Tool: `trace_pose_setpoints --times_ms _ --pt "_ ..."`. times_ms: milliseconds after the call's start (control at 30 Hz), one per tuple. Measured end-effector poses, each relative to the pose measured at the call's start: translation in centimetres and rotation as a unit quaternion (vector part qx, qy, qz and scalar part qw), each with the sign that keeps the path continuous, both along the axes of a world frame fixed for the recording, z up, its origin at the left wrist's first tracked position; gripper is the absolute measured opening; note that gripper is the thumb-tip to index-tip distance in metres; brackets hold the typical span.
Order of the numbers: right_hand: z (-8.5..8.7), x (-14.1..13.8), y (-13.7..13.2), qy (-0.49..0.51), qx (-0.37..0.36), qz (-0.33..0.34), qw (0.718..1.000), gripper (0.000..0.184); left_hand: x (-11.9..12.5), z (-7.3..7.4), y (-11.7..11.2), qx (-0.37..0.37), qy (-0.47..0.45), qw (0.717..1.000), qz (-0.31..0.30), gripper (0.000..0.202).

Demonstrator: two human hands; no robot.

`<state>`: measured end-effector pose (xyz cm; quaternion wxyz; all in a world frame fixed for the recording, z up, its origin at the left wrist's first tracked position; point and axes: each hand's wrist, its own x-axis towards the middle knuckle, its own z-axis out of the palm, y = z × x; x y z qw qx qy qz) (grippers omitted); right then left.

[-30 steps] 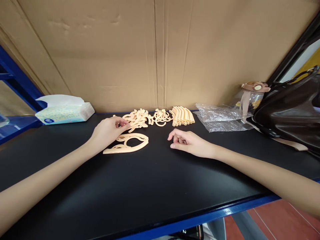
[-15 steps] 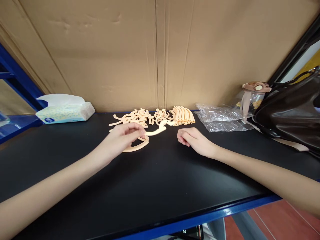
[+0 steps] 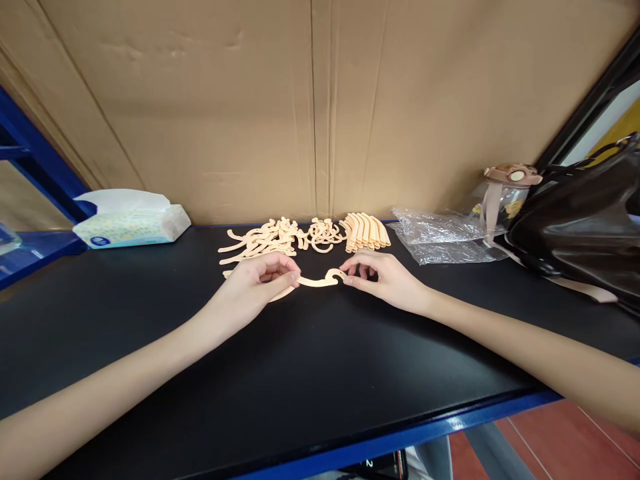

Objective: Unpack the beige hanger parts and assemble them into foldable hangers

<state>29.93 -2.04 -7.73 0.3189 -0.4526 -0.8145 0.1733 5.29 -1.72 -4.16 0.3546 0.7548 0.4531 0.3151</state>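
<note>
There are three clusters of cream pieces (image 3: 367, 233), one held hook piece (image 3: 317, 283), one tissue pack (image 3: 130, 227) and one bottle (image 3: 511, 196).

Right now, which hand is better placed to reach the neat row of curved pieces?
Probably the right hand: it's nearer the row, though both it and the left hand hold the hooked piece.

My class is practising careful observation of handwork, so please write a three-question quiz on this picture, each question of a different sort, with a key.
1. Multiple choice. What do the left hand and the right hand hold between them?
a) a bottle strap
b) a curved hooked piece
c) a tissue

2. True or false. In the picture, the row of curved tubes lies between the tissue pack and the clear plastic packaging.

3. Fill the gap. The piece's hooked end is at the ____ hand.

Key: 1. b; 2. true; 3. right.
</note>
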Motion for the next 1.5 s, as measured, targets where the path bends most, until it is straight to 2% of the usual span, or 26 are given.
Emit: trace_pose_setpoints --times_ms 133,400,500,567,633,733,833,933,1500 --pt "-0.1 0.2 0.2 -0.047 0.036 0.01 0.998 0.022 -0.2 0.0 0.4 -0.012 -0.005 1.0 0.004 0.022" --pt "-0.1 0.5 0.4 -0.1 0.054 0.004 0.994 0.015 -0.4 -0.5 1.0 -0.025 -0.001 1.0 -0.012 0.027" --pt "0.1 0.8 0.5 -0.124 0.066 -0.006 0.99 0.016 -1.3 -0.3 2.2 0.031 0.028 0.999 0.015 0.031" --pt "0.2 1.0 0.7 -0.141 0.071 -0.022 0.987 0.016 -2.4 -0.1 3.4 0.142 0.101 0.983 0.06 0.031" --pt "0.4 1.3 0.8 -0.155 0.071 -0.037 0.985 0.017 -3.8 0.1 4.8 0.248 0.207 0.941 0.1 0.032" --pt "0.5 1.6 1.0 -0.169 0.073 -0.05 0.982 0.018 -5.9 0.0 6.8 0.314 0.301 0.895 0.102 0.035" --pt "0.6 1.6 1.1 -0.181 0.073 -0.058 0.979 0.018 -7.2 -0.5 8.2 0.311 0.35 0.88 0.084 0.04" --pt "0.6 1.5 1.0 -0.185 0.065 -0.062 0.979 0.019 -7.5 -0.9 8.8 0.298 0.377 0.874 0.07 0.044" --pt "-0.4 0.9 1.3 -0.172 0.071 -0.067 0.98 0.018 -6.8 -1.4 9.1 0.353 0.439 0.824 0.063 0.049"
